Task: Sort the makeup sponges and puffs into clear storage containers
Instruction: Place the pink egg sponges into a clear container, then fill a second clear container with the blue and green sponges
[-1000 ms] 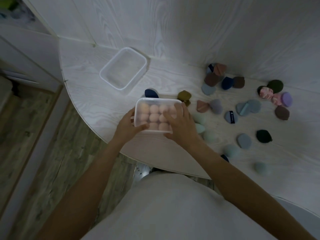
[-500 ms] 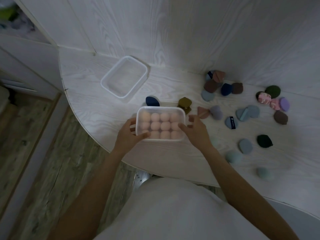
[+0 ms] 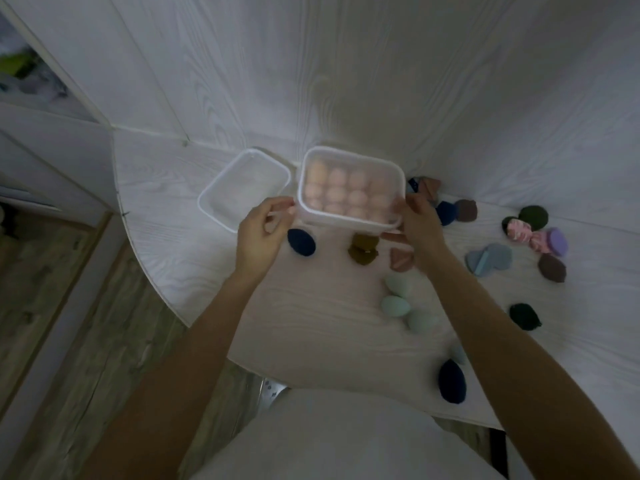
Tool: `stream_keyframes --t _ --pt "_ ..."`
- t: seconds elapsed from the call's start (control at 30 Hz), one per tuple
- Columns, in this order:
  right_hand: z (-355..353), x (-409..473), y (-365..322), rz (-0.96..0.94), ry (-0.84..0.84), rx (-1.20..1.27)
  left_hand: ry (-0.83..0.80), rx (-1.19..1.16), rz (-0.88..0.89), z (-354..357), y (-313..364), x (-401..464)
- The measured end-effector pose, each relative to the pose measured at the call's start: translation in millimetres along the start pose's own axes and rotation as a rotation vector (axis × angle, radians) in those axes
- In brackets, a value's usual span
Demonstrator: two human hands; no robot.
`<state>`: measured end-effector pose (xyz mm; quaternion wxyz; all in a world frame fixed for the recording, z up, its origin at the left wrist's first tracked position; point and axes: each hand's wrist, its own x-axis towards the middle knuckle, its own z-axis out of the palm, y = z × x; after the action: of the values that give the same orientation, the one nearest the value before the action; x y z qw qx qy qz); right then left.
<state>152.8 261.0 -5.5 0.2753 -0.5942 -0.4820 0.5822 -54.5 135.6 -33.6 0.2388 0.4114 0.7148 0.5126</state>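
White wood-grain laminate forms the table (image 3: 311, 327) we lean over, its curved edge running nearest to us above a pale garment. Closest on that surface we note a dark navy sponge (image 3: 451, 381) by the front edge, then a cluster of three pale teal sponges (image 3: 403, 301) touching one another, with a dark green puff (image 3: 524, 317) well off to their right. Farther in lie a navy sponge (image 3: 301, 242), an olive puff (image 3: 363, 249) and a brownish-pink puff (image 3: 401, 259) in a loose row. Just above that row we hold the filled container (image 3: 349, 190), a clear lidded box packed with peach-pink sponges (image 3: 346, 192); we cannot tell whether it is lifted off the table or resting on it. Our left hand (image 3: 259, 237) pinches its left near corner with curled fingertips, and our right hand (image 3: 420, 225) clasps its right near corner, thumb beneath and fingers against the side wall. An empty clear container (image 3: 242, 190) sits on the table just beside the filled one, to its left. On the right we record light blue puffs (image 3: 488, 258), a brown puff (image 3: 552, 268), a lilac puff (image 3: 557, 240), a pink patterned puff (image 3: 521, 233) and a dark green puff (image 3: 533, 216) close to the back wall, plus a mixed heap (image 3: 446, 206) behind our right hand.
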Motion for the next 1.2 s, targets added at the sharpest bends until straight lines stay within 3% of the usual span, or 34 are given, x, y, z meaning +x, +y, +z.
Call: stream_keyframes --t 0.1,0.27,0.37,0.5,0.67,0.83,1.03,1.2 --pt "10 30 -8 -0.028 0.037 -0.092 0.049 0.497 0.173 -9 -37 27" --pt "30 67 -2 0.114 -0.007 -0.17 -0.111 0.877 0.055 -20 -70 47" --pt "41 67 3 0.054 -0.01 -0.348 -0.078 0.903 0.109 -29 -79 41" --pt "55 20 11 -0.536 0.079 -0.623 -0.023 0.834 0.084 -37 -76 25" --pt "84 -35 32 -0.894 -0.238 -0.825 0.073 0.727 0.08 -55 -60 -24" --pt "109 -55 62 -1.356 -0.49 -1.163 0.022 0.796 0.087 -64 -57 -100" --pt "119 -63 70 -1.459 -0.491 -1.359 -0.092 0.839 0.165 -67 -57 -141" --pt "107 -71 80 -1.556 -0.465 -1.424 -0.131 0.865 -0.036 -45 -51 -136"
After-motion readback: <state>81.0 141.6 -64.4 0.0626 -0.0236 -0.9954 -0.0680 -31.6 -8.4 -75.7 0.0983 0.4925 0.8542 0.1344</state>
